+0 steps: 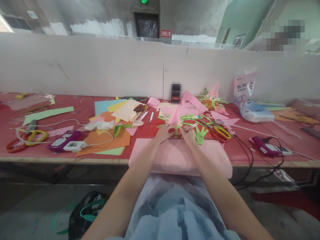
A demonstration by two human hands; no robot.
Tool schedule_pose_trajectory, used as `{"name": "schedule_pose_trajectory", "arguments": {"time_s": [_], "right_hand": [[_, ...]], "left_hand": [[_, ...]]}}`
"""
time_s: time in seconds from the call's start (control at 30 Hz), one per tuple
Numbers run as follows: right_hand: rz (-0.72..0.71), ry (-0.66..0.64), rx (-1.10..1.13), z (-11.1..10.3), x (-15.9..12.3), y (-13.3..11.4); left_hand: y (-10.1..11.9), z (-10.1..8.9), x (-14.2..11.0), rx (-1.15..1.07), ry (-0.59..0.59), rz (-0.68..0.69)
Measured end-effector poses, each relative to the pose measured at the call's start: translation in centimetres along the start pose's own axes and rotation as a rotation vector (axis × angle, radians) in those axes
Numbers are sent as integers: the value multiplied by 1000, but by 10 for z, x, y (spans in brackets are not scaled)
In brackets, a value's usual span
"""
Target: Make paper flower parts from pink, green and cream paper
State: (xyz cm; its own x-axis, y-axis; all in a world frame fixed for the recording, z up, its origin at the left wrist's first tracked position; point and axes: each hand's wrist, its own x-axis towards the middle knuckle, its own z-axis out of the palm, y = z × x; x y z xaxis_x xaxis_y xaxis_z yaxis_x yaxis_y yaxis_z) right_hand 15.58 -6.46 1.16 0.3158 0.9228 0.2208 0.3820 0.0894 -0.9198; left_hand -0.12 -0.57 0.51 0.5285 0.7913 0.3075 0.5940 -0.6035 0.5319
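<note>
In front of me on the red tabletop is a paper craft figure with a pink cone (174, 116) on top and green paper strips spreading around it. My left hand (164, 133) closes on its lower left side, fingers bent inward. From the right, my right hand (188, 134) pinches at the figure's lower edge, close to a short green strip (176, 131) between the hands. The fingertips are small and partly hidden. Beside my right hand lies a fringed green paper piece (200, 134). Under my wrists, a pink sheet (180, 155) hangs over the table edge.
Yellow-and-red scissors (222, 131) lie right of my hands; another pair of scissors (35, 136) is far left. Coloured paper (107, 141), a white pen (151, 117) and purple devices with cables (63, 141) surround the work. A similar cone-topped figure (213, 95) stands behind, near a white partition (100, 66).
</note>
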Motion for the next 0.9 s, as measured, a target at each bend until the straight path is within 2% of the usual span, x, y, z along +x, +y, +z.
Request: {"name": "schedule_pose_trajectory", "arguments": {"time_s": [0.6, 0.9], "right_hand": [[-18, -83, 80, 3, 0, 4], [-11, -91, 55, 1, -2, -3]], "left_hand": [[2, -1, -1, 8, 12, -2], [2, -1, -1, 9, 6, -1]]}}
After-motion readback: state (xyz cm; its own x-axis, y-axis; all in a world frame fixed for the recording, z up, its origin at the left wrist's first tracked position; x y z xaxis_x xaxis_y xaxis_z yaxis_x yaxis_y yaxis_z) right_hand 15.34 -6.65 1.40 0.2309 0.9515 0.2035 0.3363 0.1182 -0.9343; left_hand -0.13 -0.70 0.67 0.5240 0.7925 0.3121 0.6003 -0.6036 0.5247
